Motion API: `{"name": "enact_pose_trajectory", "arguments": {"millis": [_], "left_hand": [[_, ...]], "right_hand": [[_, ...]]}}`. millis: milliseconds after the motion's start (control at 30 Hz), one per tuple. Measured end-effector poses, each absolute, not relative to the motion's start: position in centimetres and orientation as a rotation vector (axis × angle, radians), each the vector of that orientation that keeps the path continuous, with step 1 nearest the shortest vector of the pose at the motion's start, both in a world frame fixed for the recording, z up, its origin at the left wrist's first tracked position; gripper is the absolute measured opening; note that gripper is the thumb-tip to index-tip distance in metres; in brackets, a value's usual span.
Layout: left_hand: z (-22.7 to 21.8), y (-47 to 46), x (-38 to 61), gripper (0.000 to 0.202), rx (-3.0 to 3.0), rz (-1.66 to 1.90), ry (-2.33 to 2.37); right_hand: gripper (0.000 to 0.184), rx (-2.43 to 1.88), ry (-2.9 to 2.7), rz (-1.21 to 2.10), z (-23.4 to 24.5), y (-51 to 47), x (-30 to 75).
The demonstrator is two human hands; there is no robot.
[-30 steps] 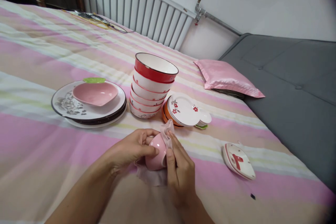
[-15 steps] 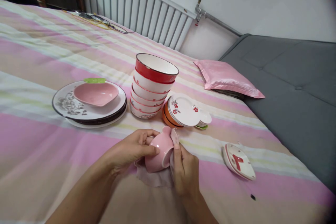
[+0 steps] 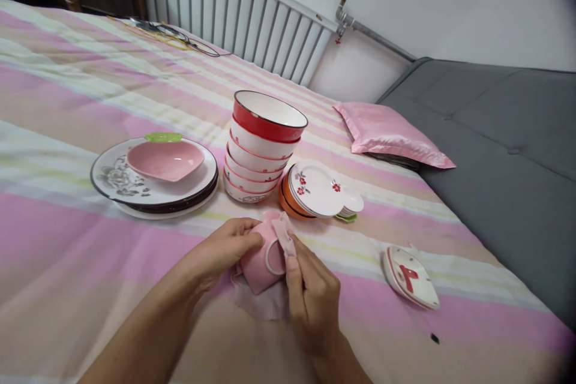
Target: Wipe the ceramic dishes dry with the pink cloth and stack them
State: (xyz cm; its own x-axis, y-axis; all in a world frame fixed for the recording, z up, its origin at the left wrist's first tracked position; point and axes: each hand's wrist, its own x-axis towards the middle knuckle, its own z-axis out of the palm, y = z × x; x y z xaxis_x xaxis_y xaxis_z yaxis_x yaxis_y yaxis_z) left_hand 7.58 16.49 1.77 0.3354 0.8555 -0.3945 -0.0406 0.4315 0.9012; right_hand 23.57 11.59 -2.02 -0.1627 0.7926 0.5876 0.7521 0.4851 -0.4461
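Note:
My left hand (image 3: 222, 249) is closed around a small pink cup (image 3: 258, 261), held on its side with its handle facing me. My right hand (image 3: 312, 297) pinches a pale pink cloth (image 3: 265, 303) against the cup near the handle; the cloth hangs below the cup onto the striped bedspread (image 3: 67, 252). Both hands sit low in the middle of the view, just in front of a stack of red-and-white bowls (image 3: 261, 144).
A pink heart-shaped dish (image 3: 164, 159) lies on stacked plates (image 3: 117, 183) at left. Small floral saucers (image 3: 317, 192) lean on an orange bowl beside the bowl stack. A red-ribbon dish (image 3: 409, 276) lies at right. A pink pillow (image 3: 387, 132), grey couch (image 3: 495, 150) and radiator (image 3: 252, 18) are behind.
The cup has been turned in my left hand so its handle now faces me, and my right hand with the cloth has shifted over the handle side.

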Motion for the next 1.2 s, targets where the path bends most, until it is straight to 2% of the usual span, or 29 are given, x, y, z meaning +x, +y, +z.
{"name": "enact_pose_trajectory", "arguments": {"millis": [167, 400, 633, 933, 1200], "left_hand": [[1.9, 16.5, 7.8, 0.023, 0.851, 0.733, 1.033], [1.9, 16.6, 8.0, 0.021, 0.789, 0.719, 1.043], [1.7, 16.6, 7.9, 0.016, 0.856, 0.72, 1.121], [1.3, 16.7, 7.8, 0.019, 0.903, 0.709, 1.166], [1.4, 16.8, 7.8, 0.022, 0.88, 0.724, 1.134]], "right_hand": [[0.04, -1.13, -2.098, -0.062, -1.6, 11.2, 23.3], [0.035, -1.033, -2.131, -0.025, -0.7, 10.7, 22.8], [0.026, -1.221, -1.979, -0.097, -0.3, 10.1, 22.7], [0.033, -1.416, -1.968, -0.28, -2.1, 10.8, 22.8], [0.036, -1.328, -2.064, -0.214, -2.2, 11.3, 22.9]]}}
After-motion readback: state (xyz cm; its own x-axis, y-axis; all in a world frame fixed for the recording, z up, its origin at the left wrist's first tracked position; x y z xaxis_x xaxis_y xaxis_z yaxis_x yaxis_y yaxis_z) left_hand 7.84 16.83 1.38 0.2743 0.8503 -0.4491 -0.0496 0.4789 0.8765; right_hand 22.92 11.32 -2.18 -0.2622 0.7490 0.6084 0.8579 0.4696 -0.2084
